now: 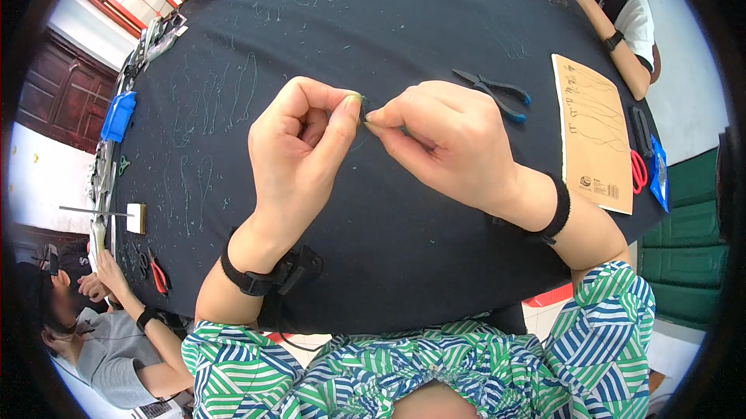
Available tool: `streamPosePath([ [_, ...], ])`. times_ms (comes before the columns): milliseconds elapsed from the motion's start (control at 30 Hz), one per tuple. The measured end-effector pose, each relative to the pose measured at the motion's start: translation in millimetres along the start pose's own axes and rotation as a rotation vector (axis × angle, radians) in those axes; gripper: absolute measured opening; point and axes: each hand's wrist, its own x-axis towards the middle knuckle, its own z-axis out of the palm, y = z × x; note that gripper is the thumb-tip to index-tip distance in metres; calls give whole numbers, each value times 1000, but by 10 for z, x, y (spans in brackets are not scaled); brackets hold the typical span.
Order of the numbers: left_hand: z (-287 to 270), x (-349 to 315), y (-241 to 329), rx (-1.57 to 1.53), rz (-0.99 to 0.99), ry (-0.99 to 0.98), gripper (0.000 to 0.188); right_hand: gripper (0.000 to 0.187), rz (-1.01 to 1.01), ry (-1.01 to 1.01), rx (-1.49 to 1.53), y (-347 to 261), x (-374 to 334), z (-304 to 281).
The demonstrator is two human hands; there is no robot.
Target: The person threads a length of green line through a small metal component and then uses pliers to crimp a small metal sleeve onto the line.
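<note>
My left hand and my right hand meet above the middle of the black-covered table, each with thumb and forefinger pinched together. Between the fingertips is a tiny dark green strand, apparently a piece of thin cord. Its shape is too small to make out, and the fingers hide most of it. A faint thread seems to curve below the pinch. Beyond my right wrist lie pliers with black and blue handles, jaws pointing to the far left.
At right, a brown paper pad carries dark cords, beside red-handled scissors and a blue packet. Loose green threads, red-handled pliers, a white block and a blue bin lie left. Other people work around the table.
</note>
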Motion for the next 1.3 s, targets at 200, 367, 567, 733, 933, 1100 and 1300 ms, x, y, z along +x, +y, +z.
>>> streamPosePath([
  [200,19,22,-21,13,92,37,6,13,-196,10,-154,60,68,-73],
  [367,-5,9,-17,56,81,-20,6,13,-173,35,-103,109,147,-133],
  [567,-42,-14,-14,77,121,-92,3,11,115,-69,77,101,158,-187],
  [733,-9,-4,-17,65,160,-64,5,14,502,-224,460,179,117,-154],
  [933,-3,18,-20,57,226,4,7,18,710,-233,879,161,14,24],
  [1100,-6,26,-37,37,241,52,6,10,622,-173,806,56,-60,90],
  [1300,18,22,-37,7,207,77,6,7,330,-171,473,19,-43,38],
])
